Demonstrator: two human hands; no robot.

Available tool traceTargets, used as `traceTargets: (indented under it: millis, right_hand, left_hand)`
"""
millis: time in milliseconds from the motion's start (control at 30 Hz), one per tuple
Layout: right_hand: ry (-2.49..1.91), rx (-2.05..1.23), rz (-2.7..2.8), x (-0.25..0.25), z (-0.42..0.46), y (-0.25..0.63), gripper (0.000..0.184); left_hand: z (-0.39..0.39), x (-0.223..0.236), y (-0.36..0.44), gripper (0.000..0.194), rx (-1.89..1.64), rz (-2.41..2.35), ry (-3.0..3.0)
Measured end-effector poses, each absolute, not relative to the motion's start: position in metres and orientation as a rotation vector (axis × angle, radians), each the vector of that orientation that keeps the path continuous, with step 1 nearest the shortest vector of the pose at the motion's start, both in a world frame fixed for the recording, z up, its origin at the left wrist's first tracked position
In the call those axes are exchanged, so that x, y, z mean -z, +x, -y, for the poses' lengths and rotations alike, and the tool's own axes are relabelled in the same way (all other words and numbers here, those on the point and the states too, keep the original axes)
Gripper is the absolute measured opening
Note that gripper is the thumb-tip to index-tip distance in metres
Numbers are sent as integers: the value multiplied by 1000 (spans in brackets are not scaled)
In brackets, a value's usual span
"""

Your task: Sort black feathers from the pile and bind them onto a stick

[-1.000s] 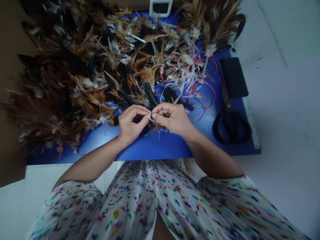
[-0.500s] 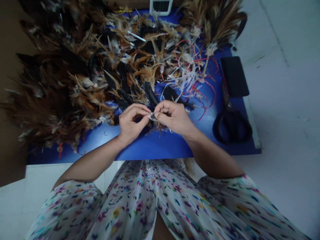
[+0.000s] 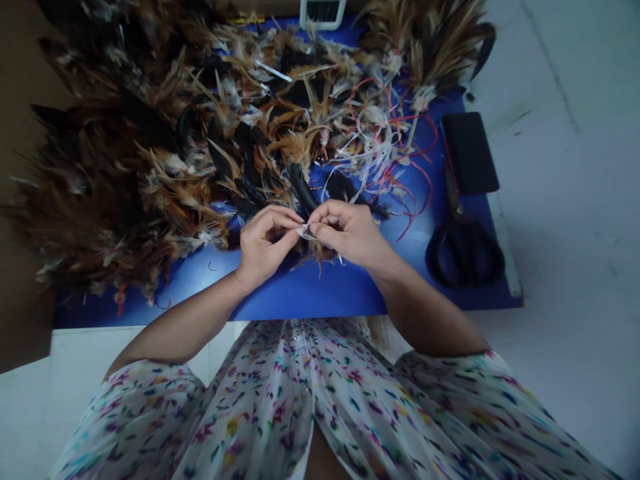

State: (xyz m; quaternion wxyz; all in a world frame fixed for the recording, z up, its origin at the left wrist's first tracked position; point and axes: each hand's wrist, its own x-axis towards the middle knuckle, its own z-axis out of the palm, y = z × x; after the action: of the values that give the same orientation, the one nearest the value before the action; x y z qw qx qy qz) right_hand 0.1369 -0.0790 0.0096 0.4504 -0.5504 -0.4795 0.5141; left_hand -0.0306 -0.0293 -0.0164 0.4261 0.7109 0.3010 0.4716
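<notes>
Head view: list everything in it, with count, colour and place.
feathers: uncountable, brown, black, whitish, heaped across table
white strip: one visible, between fingertips
loose string: tangled, white and red, right of centre
scissors: one pair, black handles, table's right side
flat device: one, black, by the scissors
framed device: one, white frame, far edge
yellow item: one, unclear, far edge
table: one, blue, centre
panel: one, brown, left
patterned garment: white, multicoloured, bottom
hands: two, left and right, centre
</notes>
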Motion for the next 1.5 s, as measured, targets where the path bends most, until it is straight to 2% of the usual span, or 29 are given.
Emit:
traceTargets:
  millis: [267,700,900,1167,1233,1333,1500]
  right_hand:
    - [-1441,-1116,1311,-6,77,144,8]
    - [-1577,-1054,1380,-6,75,152,4]
    - [-1559,-1123,1403,-3,75,154,2]
    - [-1347,-1232,1454,-17,75,166,17]
    - [-1318,-1181,1436,-17,73,169,20]
    - [-1371,-1003,1388,-13,66,170,14]
    - [-1550,-409,1513,-14,67,180,8]
  left_hand:
    - [22,19,-29,19,-1142,-647,1569]
    - [21,23,-30,27,-999,-649,1344]
    - [21,23,-29,30,-949,-667,1242]
    - [20,15,-28,38,-887,-718,1110]
    - [21,16,-28,40,-852,-740,1100]
    - [21,18,-26,44,-793,-774,1086]
    - [19,19,-26,44,-744,-780,1051]
